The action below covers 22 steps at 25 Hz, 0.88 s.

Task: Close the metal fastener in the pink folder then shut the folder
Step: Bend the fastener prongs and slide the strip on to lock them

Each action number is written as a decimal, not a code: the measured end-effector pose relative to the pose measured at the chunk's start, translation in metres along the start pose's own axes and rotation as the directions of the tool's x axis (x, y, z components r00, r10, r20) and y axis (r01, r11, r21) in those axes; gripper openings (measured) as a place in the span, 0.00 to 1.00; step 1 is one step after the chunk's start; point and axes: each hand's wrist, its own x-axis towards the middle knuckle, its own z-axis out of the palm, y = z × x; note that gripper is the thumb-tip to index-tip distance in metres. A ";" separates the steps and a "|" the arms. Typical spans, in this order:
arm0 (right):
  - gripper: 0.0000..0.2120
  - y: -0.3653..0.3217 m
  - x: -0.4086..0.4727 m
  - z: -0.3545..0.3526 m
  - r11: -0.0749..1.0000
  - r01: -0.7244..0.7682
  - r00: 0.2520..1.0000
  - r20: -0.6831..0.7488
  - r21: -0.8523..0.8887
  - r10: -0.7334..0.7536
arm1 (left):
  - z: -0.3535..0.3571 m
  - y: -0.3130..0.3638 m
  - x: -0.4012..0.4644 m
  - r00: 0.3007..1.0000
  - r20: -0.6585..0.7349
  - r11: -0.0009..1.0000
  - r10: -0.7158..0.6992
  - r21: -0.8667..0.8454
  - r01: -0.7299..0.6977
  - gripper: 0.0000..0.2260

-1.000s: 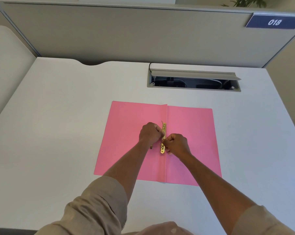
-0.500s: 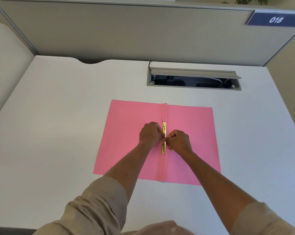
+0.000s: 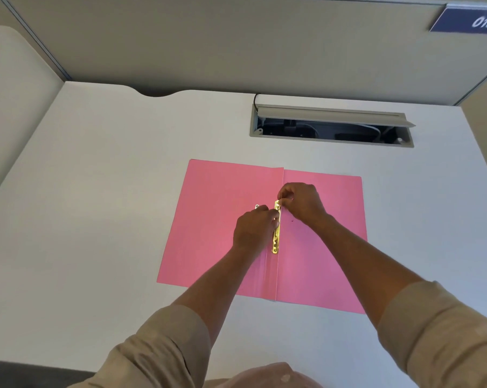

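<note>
A pink folder (image 3: 214,219) lies open and flat on the white desk (image 3: 110,219). A gold metal fastener (image 3: 276,239) runs along its spine fold. My left hand (image 3: 253,228) rests on the left flap with its fingertips pressed against the fastener's middle. My right hand (image 3: 302,201) is at the fastener's far end, fingers pinched on its top tip. The upper part of the fastener is hidden under both hands. A small silvery bit (image 3: 257,206) shows just beyond my left knuckles.
An open cable tray (image 3: 332,127) is recessed in the desk behind the folder. Grey partition walls (image 3: 236,46) stand at the back and right, with a "018" label (image 3: 483,22). The desk's near edge is at my sleeves.
My right hand has moved away from me, from the fastener's middle to its far end. The upright prong seen earlier no longer shows. My left hand stayed about in place.
</note>
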 end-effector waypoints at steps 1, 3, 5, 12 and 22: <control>0.03 0.002 0.003 0.000 1.000 -0.012 1.000 -0.005 -0.013 0.011 | -0.001 -0.002 0.000 0.999 0.016 0.999 0.029 0.019 -0.029 0.10; 0.03 0.004 0.006 0.001 0.999 -0.013 1.000 -0.005 -0.047 0.012 | -0.004 -0.005 0.001 0.996 0.061 0.997 0.066 0.024 -0.068 0.09; 0.03 0.005 0.008 0.002 0.998 0.001 1.000 0.002 -0.069 -0.001 | -0.006 -0.007 0.001 0.993 0.082 0.996 0.089 0.009 -0.090 0.08; 0.02 -0.001 0.010 0.004 0.973 0.091 0.996 0.045 -0.213 -0.083 | -0.006 -0.007 -0.001 0.994 0.053 0.995 0.093 0.019 -0.094 0.08; 0.02 -0.002 0.007 0.004 0.965 0.146 0.989 0.042 -0.217 -0.140 | -0.003 -0.007 -0.006 0.990 0.012 0.988 0.143 0.058 -0.144 0.10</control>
